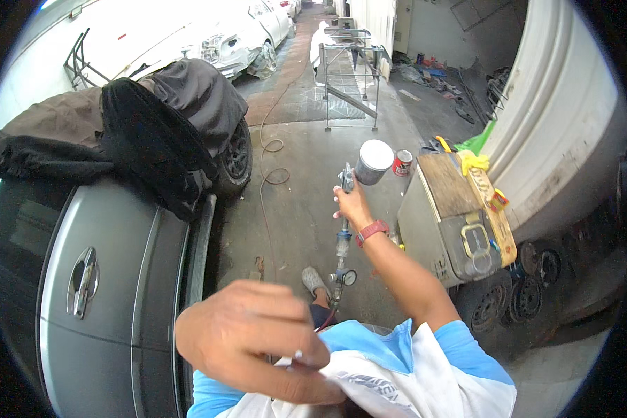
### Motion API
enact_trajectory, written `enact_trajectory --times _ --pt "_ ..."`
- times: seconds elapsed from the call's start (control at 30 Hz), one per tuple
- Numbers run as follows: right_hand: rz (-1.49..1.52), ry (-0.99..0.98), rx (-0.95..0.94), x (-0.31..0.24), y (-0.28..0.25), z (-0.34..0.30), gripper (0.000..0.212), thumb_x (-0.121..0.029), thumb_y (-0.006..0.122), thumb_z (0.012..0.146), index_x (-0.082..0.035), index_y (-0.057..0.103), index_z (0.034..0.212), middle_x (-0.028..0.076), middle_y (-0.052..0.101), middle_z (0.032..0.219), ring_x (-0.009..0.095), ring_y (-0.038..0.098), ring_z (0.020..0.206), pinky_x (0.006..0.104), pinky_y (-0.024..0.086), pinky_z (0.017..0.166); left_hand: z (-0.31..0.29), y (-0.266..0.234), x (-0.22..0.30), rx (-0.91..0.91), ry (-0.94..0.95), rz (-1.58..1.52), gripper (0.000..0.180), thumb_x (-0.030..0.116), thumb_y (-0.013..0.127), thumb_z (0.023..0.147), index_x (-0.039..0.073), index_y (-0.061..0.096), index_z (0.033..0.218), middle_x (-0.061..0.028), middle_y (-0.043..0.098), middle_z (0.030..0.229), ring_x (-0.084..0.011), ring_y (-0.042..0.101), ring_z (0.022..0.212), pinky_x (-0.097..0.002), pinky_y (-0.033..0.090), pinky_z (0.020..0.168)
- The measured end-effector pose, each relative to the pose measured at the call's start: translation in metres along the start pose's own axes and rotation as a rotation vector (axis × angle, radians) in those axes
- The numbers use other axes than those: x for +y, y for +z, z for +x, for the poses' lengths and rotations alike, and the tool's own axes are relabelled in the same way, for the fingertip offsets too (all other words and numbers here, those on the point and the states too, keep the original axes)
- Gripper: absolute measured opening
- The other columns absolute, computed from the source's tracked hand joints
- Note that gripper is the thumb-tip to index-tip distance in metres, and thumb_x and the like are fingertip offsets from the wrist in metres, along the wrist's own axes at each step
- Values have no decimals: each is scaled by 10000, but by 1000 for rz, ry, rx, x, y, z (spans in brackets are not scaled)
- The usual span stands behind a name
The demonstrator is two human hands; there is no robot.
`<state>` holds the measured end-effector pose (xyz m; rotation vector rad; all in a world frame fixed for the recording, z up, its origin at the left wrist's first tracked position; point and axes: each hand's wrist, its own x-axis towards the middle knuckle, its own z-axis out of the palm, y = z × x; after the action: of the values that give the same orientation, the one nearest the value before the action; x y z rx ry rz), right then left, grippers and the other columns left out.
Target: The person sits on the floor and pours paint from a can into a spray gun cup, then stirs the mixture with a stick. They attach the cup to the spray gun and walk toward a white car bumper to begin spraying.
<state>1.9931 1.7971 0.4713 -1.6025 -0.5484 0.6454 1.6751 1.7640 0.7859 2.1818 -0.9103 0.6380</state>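
Note:
My right hand [354, 205] is wrapped round a paint spray gun [346, 178], held out in front of me. A cup with a white lid [375, 156] sits on the gun's right side. Below the grip hang a clear air filter [342, 252] and a regulator with a round pressure gauge [350, 277], joined to a reddish hose [327, 322]. Close to the camera, in front of my shirt [435, 383], is my left hand [251, 341], slightly blurred. Its fingers are curled and pinched together; what they hold, if anything, is hidden.
A grey car [111, 230], partly draped with dark cloths [150, 132], stands at left. At right is a box-like cabinet [425, 223] with a wooden board on top; a red can [402, 163] is beside it. An air hose [265, 188] crosses the floor toward a metal stand [348, 76].

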Motion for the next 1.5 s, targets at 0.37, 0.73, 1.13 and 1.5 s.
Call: enact_trajectory --times 0.37,0.73,1.13,1.5 --pt "50 -60 13 -70 52 304 870 -199 667 1031 -119 157 1730 171 671 1194 231 701 854 354 635 530 61 -141 -279 718 306 -183 210 92 828 827 189 785 1009 29 582 805 -151 483 664 -303 374 560" --pt "29 -17 61 -70 70 569 847 -244 675 1036 -69 199 1714 208 674 1293 209 665 697 341 607 521 78 -202 -535 955 531 257 303 143 785 982 327 712 1212 95 473 804 -84 399 678 -250 318 578" --pt "-144 -33 -186 -132 128 863 869 -286 658 1042 -104 152 1725 301 627 1412 323 756 790 384 632 551 147 -321 -806 992 -39 17 257 178 708 999 113 673 753 -11 588 758 -175 548 592 -335 403 500" --pt "-117 -106 -193 -124 267 1105 857 -272 663 1038 -29 182 1705 359 681 1265 310 729 601 431 610 571 135 -422 -1086 477 437 -1237 238 157 687 1059 -48 797 1008 -96 603 918 -163 629 736 -281 485 599"
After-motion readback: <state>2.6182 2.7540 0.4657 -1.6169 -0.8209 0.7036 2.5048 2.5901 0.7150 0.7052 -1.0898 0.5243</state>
